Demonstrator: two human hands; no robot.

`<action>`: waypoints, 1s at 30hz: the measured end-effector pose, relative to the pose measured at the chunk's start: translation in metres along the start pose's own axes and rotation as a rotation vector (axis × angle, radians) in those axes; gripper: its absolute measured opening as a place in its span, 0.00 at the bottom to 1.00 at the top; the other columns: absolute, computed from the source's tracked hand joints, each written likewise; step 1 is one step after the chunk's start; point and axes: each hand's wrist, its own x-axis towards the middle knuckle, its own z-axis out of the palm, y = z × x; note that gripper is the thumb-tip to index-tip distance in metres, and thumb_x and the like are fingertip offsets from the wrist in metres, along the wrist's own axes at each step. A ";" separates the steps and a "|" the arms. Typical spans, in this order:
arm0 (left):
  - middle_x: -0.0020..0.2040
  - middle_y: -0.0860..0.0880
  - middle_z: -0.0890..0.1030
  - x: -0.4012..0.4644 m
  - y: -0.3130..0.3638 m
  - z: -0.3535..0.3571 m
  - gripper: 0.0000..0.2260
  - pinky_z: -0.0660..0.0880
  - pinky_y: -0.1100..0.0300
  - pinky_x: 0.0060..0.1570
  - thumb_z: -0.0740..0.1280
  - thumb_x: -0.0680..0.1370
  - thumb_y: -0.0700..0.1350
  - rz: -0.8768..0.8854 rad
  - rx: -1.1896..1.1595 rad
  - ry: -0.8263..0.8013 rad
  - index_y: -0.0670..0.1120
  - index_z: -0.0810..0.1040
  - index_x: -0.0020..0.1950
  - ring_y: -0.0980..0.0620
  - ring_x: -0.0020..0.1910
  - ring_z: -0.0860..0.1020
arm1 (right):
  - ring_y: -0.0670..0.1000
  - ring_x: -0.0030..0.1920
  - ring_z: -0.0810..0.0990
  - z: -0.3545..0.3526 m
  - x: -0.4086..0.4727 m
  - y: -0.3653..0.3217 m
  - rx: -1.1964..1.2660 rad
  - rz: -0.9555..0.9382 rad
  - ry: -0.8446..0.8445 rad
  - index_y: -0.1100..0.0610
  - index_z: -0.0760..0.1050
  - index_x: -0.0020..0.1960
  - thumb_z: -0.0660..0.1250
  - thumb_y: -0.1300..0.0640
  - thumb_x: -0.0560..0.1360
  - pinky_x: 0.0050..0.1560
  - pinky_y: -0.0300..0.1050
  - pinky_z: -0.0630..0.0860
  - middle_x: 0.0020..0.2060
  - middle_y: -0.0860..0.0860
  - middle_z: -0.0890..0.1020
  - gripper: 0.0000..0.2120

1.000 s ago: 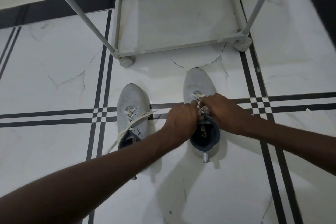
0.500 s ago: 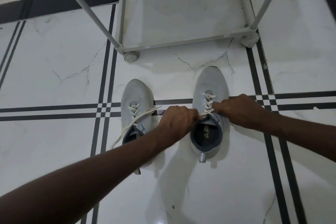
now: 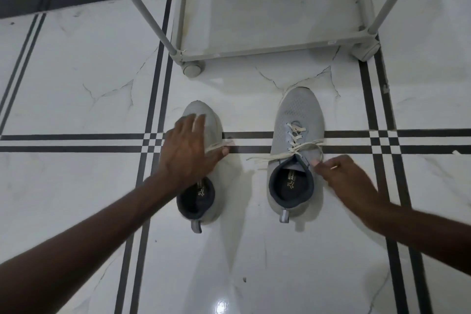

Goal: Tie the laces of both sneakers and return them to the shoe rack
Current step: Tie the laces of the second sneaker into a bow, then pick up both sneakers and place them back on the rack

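Observation:
Two light grey sneakers stand side by side on the floor, toes toward the shoe rack (image 3: 267,50). My left hand (image 3: 188,150) lies over the middle of the left sneaker (image 3: 212,116) with fingers spread, hiding most of its laces; one lace strand runs past the thumb. The right sneaker (image 3: 300,107) shows cream laces (image 3: 297,149) with a loop on the right and loose ends trailing left. My right hand (image 3: 344,176) sits just right of that sneaker's opening, fingers pinched on a lace end whose tip sticks out.
The grey shoe rack has a bare bottom shelf, slanted posts (image 3: 142,7) and castor wheels (image 3: 193,69) just beyond the toes. The floor is glossy white marble tile (image 3: 254,262) with black stripes; a dark skirting band runs along the back left.
My left hand has left the right sneaker and moved over onto the left sneaker. My right hand has drawn back to the right sneaker's right side with a lace end. The view moved closer.

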 end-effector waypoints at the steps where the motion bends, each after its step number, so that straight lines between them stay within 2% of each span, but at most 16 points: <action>1: 0.77 0.39 0.62 -0.008 -0.012 0.000 0.47 0.63 0.42 0.70 0.62 0.70 0.72 -0.078 -0.039 -0.053 0.41 0.55 0.78 0.39 0.75 0.62 | 0.53 0.46 0.79 0.008 -0.003 0.003 -0.023 0.063 -0.065 0.55 0.71 0.55 0.71 0.40 0.71 0.48 0.52 0.77 0.47 0.54 0.80 0.23; 3: 0.78 0.38 0.58 -0.027 -0.027 0.004 0.54 0.64 0.42 0.70 0.70 0.68 0.68 -0.245 -0.200 -0.232 0.40 0.46 0.79 0.38 0.76 0.60 | 0.56 0.51 0.80 0.019 -0.003 0.004 -0.074 0.076 -0.123 0.55 0.69 0.59 0.75 0.41 0.67 0.54 0.56 0.78 0.50 0.53 0.80 0.29; 5: 0.73 0.37 0.68 -0.042 -0.034 0.017 0.55 0.73 0.46 0.63 0.74 0.69 0.61 -0.350 -0.365 -0.393 0.40 0.42 0.79 0.38 0.70 0.70 | 0.57 0.50 0.80 0.025 0.004 0.001 -0.174 0.057 -0.114 0.56 0.69 0.59 0.75 0.43 0.67 0.53 0.56 0.78 0.51 0.54 0.80 0.28; 6: 0.68 0.37 0.74 -0.049 -0.035 0.024 0.52 0.77 0.47 0.58 0.75 0.70 0.57 -0.353 -0.397 -0.403 0.40 0.45 0.79 0.38 0.64 0.76 | 0.58 0.50 0.80 0.027 0.007 -0.001 -0.222 0.043 -0.102 0.57 0.69 0.58 0.75 0.44 0.67 0.53 0.55 0.78 0.51 0.55 0.80 0.27; 8: 0.57 0.39 0.81 -0.058 -0.038 0.037 0.39 0.80 0.47 0.50 0.74 0.72 0.51 -0.310 -0.385 -0.302 0.41 0.56 0.75 0.39 0.53 0.81 | 0.59 0.50 0.80 0.030 0.012 -0.006 -0.296 0.007 -0.108 0.57 0.69 0.58 0.73 0.45 0.67 0.53 0.57 0.78 0.52 0.56 0.80 0.27; 10: 0.52 0.40 0.82 -0.063 -0.038 0.044 0.26 0.79 0.47 0.47 0.72 0.74 0.46 -0.317 -0.389 -0.205 0.41 0.66 0.67 0.37 0.50 0.81 | 0.59 0.51 0.80 0.035 0.014 -0.012 -0.336 -0.036 -0.124 0.56 0.69 0.59 0.73 0.46 0.66 0.53 0.57 0.78 0.52 0.55 0.80 0.27; 12: 0.50 0.39 0.83 -0.066 -0.031 0.047 0.18 0.78 0.48 0.46 0.69 0.74 0.44 -0.352 -0.392 -0.173 0.40 0.70 0.61 0.36 0.48 0.81 | 0.59 0.53 0.79 0.040 0.014 -0.017 -0.400 -0.089 -0.125 0.56 0.70 0.61 0.73 0.49 0.68 0.52 0.52 0.76 0.53 0.55 0.81 0.25; 17: 0.46 0.42 0.83 -0.073 -0.007 0.059 0.15 0.77 0.49 0.44 0.68 0.72 0.44 -0.354 -0.476 -0.127 0.42 0.72 0.56 0.39 0.44 0.80 | 0.62 0.54 0.77 0.054 0.008 -0.018 -0.535 -0.243 -0.088 0.59 0.71 0.54 0.62 0.57 0.74 0.50 0.50 0.71 0.52 0.59 0.79 0.10; 22: 0.39 0.46 0.80 -0.076 0.011 0.049 0.07 0.68 0.58 0.36 0.66 0.74 0.43 -0.320 -0.536 -0.084 0.42 0.72 0.49 0.45 0.36 0.76 | 0.64 0.51 0.76 0.057 -0.003 -0.024 -0.562 -0.283 -0.036 0.59 0.66 0.46 0.60 0.60 0.77 0.44 0.47 0.63 0.48 0.61 0.78 0.04; 25: 0.36 0.49 0.78 -0.078 0.015 0.013 0.06 0.67 0.61 0.34 0.66 0.74 0.44 -0.295 -0.531 -0.046 0.43 0.72 0.48 0.47 0.34 0.76 | 0.64 0.49 0.77 0.041 -0.023 -0.051 -0.560 -0.282 -0.015 0.60 0.66 0.45 0.60 0.60 0.77 0.43 0.46 0.64 0.43 0.57 0.74 0.04; 28: 0.33 0.54 0.75 -0.092 0.017 -0.045 0.08 0.62 0.69 0.28 0.67 0.73 0.44 -0.274 -0.532 -0.013 0.44 0.74 0.51 0.51 0.31 0.74 | 0.62 0.43 0.77 0.017 -0.058 -0.088 -0.535 -0.344 -0.007 0.62 0.69 0.45 0.61 0.60 0.76 0.39 0.47 0.65 0.41 0.57 0.76 0.05; 30: 0.30 0.57 0.72 -0.104 0.016 -0.096 0.10 0.63 0.71 0.26 0.68 0.72 0.45 -0.276 -0.530 0.016 0.45 0.76 0.52 0.57 0.27 0.70 | 0.59 0.41 0.76 -0.005 -0.091 -0.123 -0.509 -0.367 -0.008 0.61 0.70 0.45 0.62 0.60 0.75 0.38 0.47 0.65 0.40 0.57 0.78 0.04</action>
